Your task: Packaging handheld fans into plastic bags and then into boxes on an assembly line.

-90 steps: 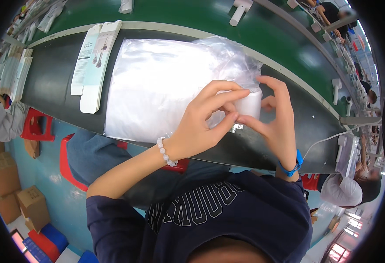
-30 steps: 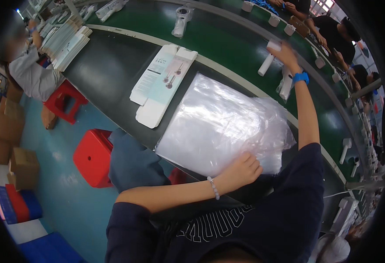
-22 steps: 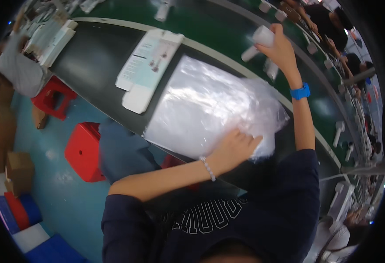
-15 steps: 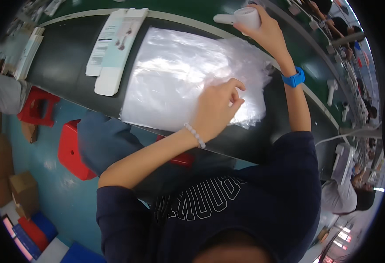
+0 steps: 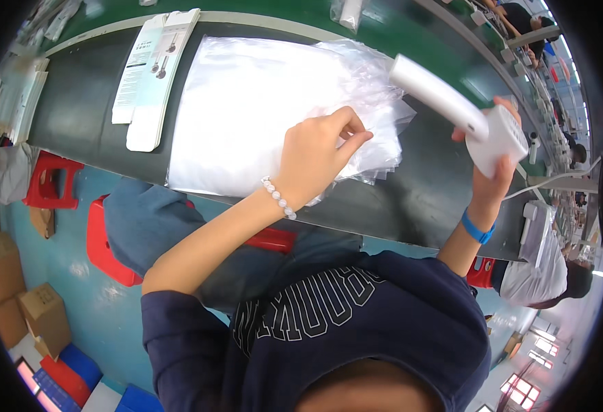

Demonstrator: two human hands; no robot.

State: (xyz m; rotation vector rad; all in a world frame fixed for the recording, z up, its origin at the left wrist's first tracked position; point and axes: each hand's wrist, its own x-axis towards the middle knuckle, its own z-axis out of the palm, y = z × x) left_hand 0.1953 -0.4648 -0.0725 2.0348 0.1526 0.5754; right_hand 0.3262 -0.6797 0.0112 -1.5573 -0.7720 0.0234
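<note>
My right hand [image 5: 491,180], out to the right past the table edge strip, grips the wide head of a white handheld device [image 5: 438,96]. Its tube-shaped handle points up and to the left. A stack of clear plastic bags [image 5: 239,117] lies flat in front of me. Over the right part of that stack is my left hand [image 5: 318,147], thumb and forefinger pinched together. Whether a bag's film is between the fingertips cannot be made out.
Flat printed cartons [image 5: 152,103] lie left of the bags on the dark table [image 5: 85,93]. Beyond runs a green conveyor belt [image 5: 267,12] carrying a bagged white item [image 5: 350,14]. Red stools [image 5: 54,180] and brown boxes [image 5: 44,317] stand on the floor at left. Other people sit at right.
My right hand has brought the white device from over the belt toward me and to the right, turning its handle up-left. My left hand has shifted slightly left and up, its fingers drawn into a pinch.
</note>
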